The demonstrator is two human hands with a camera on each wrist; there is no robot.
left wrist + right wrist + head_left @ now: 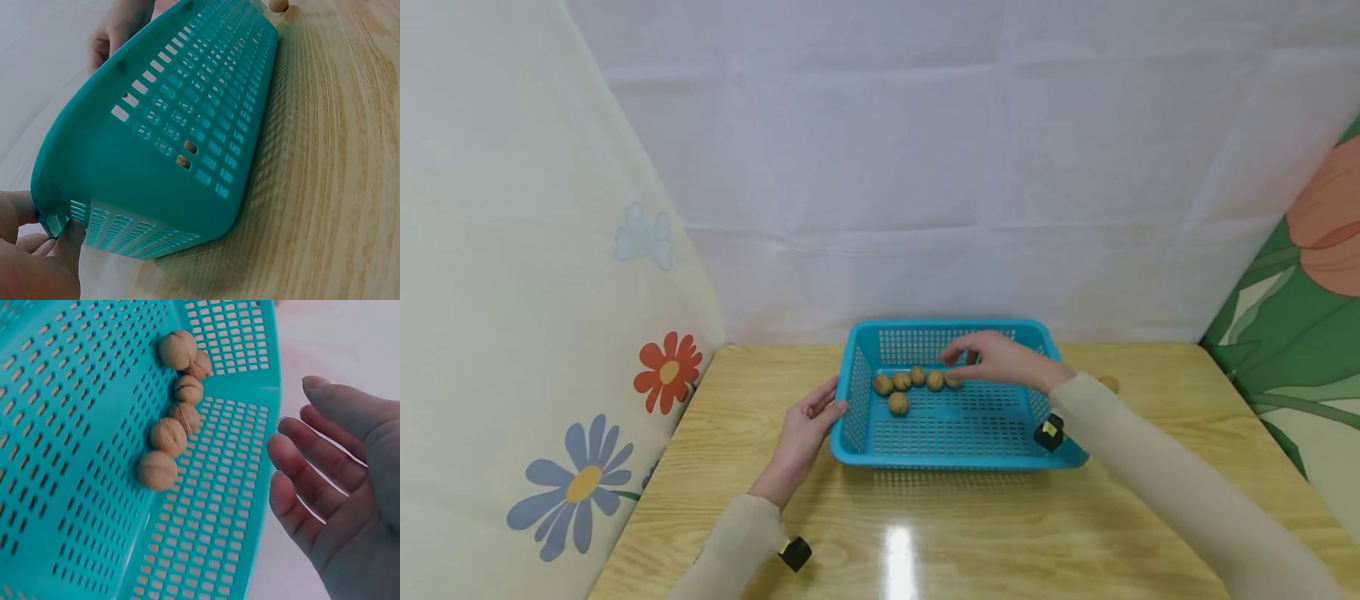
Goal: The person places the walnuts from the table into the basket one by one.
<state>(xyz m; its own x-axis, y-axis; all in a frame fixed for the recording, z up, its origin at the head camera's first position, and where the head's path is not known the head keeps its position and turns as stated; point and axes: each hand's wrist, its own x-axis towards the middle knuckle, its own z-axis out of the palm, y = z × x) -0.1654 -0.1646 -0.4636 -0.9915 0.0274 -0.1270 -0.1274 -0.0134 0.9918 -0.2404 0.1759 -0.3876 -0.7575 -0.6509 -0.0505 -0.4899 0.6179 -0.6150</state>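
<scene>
A blue plastic basket (955, 462) with slotted sides sits on the table. Several walnuts (898, 404) lie inside it, most of them lined up along the far side; the right wrist view shows these walnuts (157, 470) close up. My left hand (801, 433) grips the rim at the left end, thumb and fingers pinching a corner in the left wrist view. Over the basket's far right part is my right hand (1000, 362), its fingers loosely bent and its palm holding nothing. It partly covers the rightmost walnut in the head view.
One walnut (1108, 383) lies on the wooden table (1000, 533), right of the basket. A white cloth (865, 167) hangs behind the table. Flower-printed cloths flank it on the left and right.
</scene>
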